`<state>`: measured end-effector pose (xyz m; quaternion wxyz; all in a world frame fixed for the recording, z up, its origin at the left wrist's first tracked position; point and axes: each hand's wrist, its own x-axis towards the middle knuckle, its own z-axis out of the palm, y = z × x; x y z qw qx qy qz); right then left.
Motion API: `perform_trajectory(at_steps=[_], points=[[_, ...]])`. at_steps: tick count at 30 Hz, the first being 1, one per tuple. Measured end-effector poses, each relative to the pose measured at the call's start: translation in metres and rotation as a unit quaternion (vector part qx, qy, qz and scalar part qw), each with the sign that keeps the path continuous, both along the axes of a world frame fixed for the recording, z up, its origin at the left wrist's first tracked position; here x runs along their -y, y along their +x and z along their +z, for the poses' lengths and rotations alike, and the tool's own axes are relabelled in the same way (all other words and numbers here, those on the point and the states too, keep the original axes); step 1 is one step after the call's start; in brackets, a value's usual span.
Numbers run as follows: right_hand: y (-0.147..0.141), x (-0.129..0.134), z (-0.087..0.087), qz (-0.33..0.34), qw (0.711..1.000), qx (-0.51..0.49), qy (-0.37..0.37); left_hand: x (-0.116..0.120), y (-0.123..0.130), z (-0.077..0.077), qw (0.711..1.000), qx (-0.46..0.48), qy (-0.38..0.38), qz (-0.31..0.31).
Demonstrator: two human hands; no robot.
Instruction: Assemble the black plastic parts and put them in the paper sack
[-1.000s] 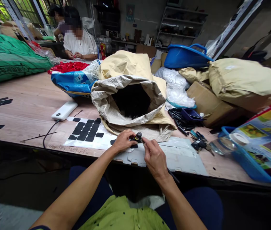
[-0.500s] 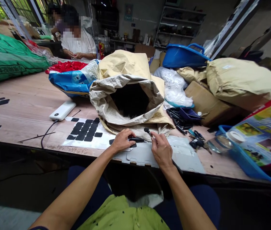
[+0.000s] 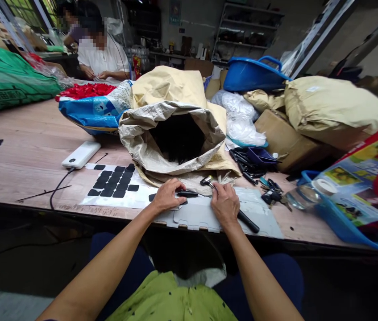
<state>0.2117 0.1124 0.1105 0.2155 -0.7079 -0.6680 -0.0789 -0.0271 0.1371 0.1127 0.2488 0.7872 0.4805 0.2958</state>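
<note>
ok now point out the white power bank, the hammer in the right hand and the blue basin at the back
white power bank point(image 3: 82, 154): head view, middle of its top face
hammer point(image 3: 248, 222): head view, black handle
blue basin point(image 3: 254, 76): head view, its outer side

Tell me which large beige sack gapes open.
The central sack: its dark mouth faces the camera, while the far-right sack shows no opening.

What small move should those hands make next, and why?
Perhaps a light tap with the hammer on the slim black piece: the right hand grips the hammer, its head near the piece's tip, and the left hand holds the piece at the grey board.
</note>
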Motion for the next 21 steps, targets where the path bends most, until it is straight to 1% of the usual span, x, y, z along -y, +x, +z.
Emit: perform_trajectory(at_steps=[2,4,6,8,9,10,11,12,13,14,15,16,17,19,20,21], points=[[0.0,0.0,0.0,-0.003,1.0,0.006,0.0,-0.001,0.0,-0.002,1.0,-0.003,0.001,0.003],[0.0,0.001,0.0,-0.003,1.0,0.009,0.0,-0.002,0.0,-0.001,1.0,-0.002,-0.001,0.003],[0.0,0.001,0.0,-0.004,1.0,0.011,-0.001,0.003,0.0,0.007,1.0,0.013,0.006,-0.011],[0.0,0.001,0.0,-0.003,1.0,0.011,-0.002,0.017,0.0,0.022,0.998,0.048,0.013,-0.045],[0.0,0.001,0.0,-0.002,1.0,0.011,-0.002,0.027,0.001,0.031,0.995,0.071,0.003,-0.072],[0.0,0.001,0.0,0.0,1.0,0.011,-0.002,0.039,0.002,0.038,0.989,0.094,-0.024,-0.108],[0.001,0.001,-0.001,0.001,1.0,0.011,0.0,0.053,0.004,0.043,0.979,0.111,-0.069,-0.154],[0.001,0.001,-0.001,0.002,1.0,0.01,0.002,0.066,0.006,0.043,0.963,0.118,-0.127,-0.204],[0.002,0.001,-0.002,0.002,1.0,0.009,0.004,0.079,0.008,0.038,0.942,0.113,-0.19,-0.254],[0.002,0.001,-0.002,0.002,1.0,0.008,0.005,0.09,0.01,0.026,0.918,0.095,-0.247,-0.296],[0.002,0.0,-0.002,0.002,1.0,0.007,0.006,0.099,0.012,0.009,0.897,0.068,-0.295,-0.322],[0.002,0.0,-0.002,0.002,1.0,0.006,0.006,0.106,0.014,-0.014,0.882,0.035,-0.334,-0.329],[0.001,0.0,-0.002,0.002,1.0,0.006,0.005,0.11,0.015,-0.04,0.877,0.002,-0.362,-0.317],[0.001,0.0,-0.001,0.001,1.0,0.004,0.002,0.113,0.018,-0.096,0.884,-0.059,-0.401,-0.235],[0.0,0.0,-0.001,0.001,1.0,0.005,0.0,0.112,0.019,-0.121,0.894,-0.076,-0.405,-0.177],[0.0,0.0,0.0,0.0,1.0,0.005,-0.001,0.11,0.02,-0.142,0.9,-0.088,-0.407,-0.13]])
